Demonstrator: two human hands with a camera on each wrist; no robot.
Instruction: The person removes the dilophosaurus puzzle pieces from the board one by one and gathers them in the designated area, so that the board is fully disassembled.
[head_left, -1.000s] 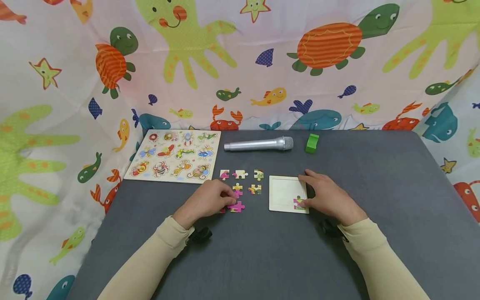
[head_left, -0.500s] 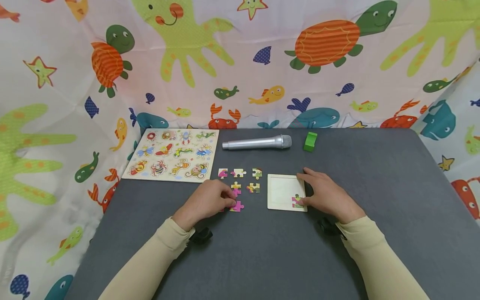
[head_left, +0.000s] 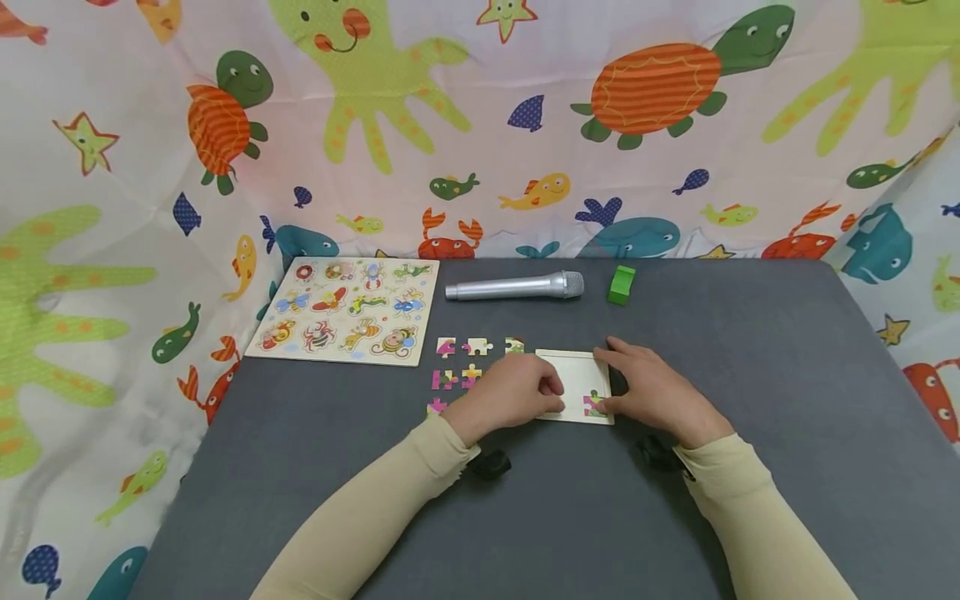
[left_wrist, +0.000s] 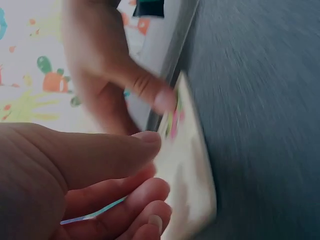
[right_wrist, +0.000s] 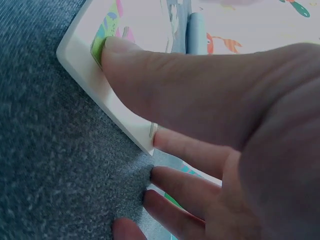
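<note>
My left hand (head_left: 510,390) is over the left part of a pale square wooden puzzle tray (head_left: 572,373). In the left wrist view its thumb and fingers (left_wrist: 145,142) are bent close together; whether a piece is between them is hidden. The thumb of my right hand (head_left: 652,387) presses on a pink-and-green jigsaw piece (head_left: 593,403) in the tray's near right corner. The right index finger (right_wrist: 180,147) touches the tray's right edge, its other fingers fairly straight. Loose jigsaw pieces (head_left: 445,380) lie left of the tray, some of them behind my left hand.
A wooden peg puzzle board (head_left: 345,312) with insect pictures lies at the back left. Behind the pieces is a silver microphone (head_left: 514,287), with a green block (head_left: 621,285) right of it. A sea-animal cloth hangs along the grey table's (head_left: 765,358) back edge.
My left hand has moved right, from the loose pink pieces to above the tray. Pieces at the left that it covered now show. My right hand stays on the tray.
</note>
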